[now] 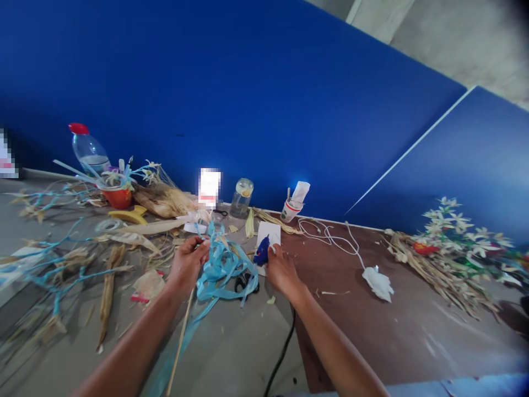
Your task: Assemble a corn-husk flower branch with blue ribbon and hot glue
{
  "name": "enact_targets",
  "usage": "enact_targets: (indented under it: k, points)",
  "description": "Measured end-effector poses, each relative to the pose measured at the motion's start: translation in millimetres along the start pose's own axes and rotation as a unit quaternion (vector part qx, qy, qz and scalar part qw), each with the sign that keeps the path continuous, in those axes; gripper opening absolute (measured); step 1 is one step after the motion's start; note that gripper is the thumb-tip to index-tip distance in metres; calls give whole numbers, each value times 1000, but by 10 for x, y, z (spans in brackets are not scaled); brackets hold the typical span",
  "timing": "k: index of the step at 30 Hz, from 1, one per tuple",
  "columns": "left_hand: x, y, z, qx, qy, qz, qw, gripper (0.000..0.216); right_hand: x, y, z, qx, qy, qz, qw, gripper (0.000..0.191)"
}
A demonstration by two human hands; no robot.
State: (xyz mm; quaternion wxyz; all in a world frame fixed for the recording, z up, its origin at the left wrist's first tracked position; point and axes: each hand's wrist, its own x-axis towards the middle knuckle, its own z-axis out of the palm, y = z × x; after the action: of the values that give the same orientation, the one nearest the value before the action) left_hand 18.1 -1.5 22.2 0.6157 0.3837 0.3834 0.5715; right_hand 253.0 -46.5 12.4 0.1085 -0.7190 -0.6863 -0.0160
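My left hand [188,263] is closed around a thin wooden stick [181,341] and the near end of a light blue ribbon [221,264], which lies in a loose tangle between my hands. My right hand [280,269] grips a blue glue gun [262,251], whose black cord [281,355] runs back toward me. The gun's nose rests over a white card [270,233]. Black scissors [244,283] lie under the ribbon loops.
Dried corn husks [124,238] and blue-wrapped stems [58,275] litter the left of the table. An orange cup [118,197], a water bottle [87,148], a glass jar [242,197] and a paper cup [291,209] stand along the blue wall. A white cable [330,237] and husk flowers [454,248] lie right.
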Motion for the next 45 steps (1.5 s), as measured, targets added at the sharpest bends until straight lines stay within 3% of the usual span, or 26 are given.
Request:
enact_targets:
  k: [4,6,9,12,16,21,27,30,34,45]
  points:
    - [-12,17,18,0,5,-2,1000,21,70,-160,-274,24,65,1,998,31]
    - [-17,32,27,2,13,-10,1000,22,143,-326,-390,95,75,-20,992,23]
    - [-17,45,32,-20,23,-15,999,25,258,-632,-453,320,42,-26,946,14]
    - [-8,45,24,-32,22,-9,999,26,350,-891,-404,449,8,-22,893,15]
    - [-3,47,19,-20,25,-2,999,26,441,-1050,-291,512,19,-10,859,23]
    - [-24,48,36,22,31,-21,999,30,484,-1074,-202,530,100,1,842,21]
    - [-26,15,55,23,28,-32,999,30,484,-1074,-176,590,93,27,801,20]
    - [-17,-1,49,17,34,-30,999,30,488,-1076,-193,578,129,12,806,21]
    - [-20,-2,53,19,31,-32,999,29,484,-1079,-225,526,170,-16,833,12]
    - [-54,-4,82,83,24,-10,996,28,437,-1140,-202,444,209,-51,870,6]
